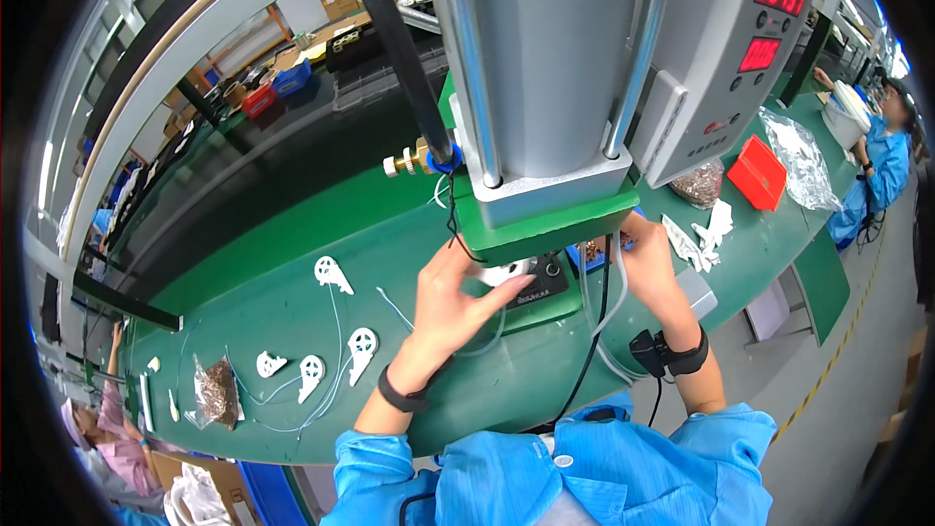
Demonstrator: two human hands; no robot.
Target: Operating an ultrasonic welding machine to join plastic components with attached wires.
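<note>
A bench press with a grey cylinder [550,58] and a green plate [545,232] stands in front of me. Under the plate's left side, my left hand [450,294] pinches a white plastic piece [508,273], partly covered by thumb and plate. This piece is at the black control panel [542,282] on the press's green base. My right hand [647,258] reaches to the plate's right side, beside a blue bin [590,255] of small copper-coloured parts. The press hides its fingertips, so whether they hold anything is unseen. White teardrop-shaped plastic pieces [362,346], several with pale cords, lie to the left.
A bag of small brown parts [216,392] lies far left. On the right are white gloves [703,242], a red bin [758,173] and clear plastic wrap [804,158]. Cables [596,331] hang before the press. A co-worker in blue [884,168] sits at far right, another in pink [119,443] lower left.
</note>
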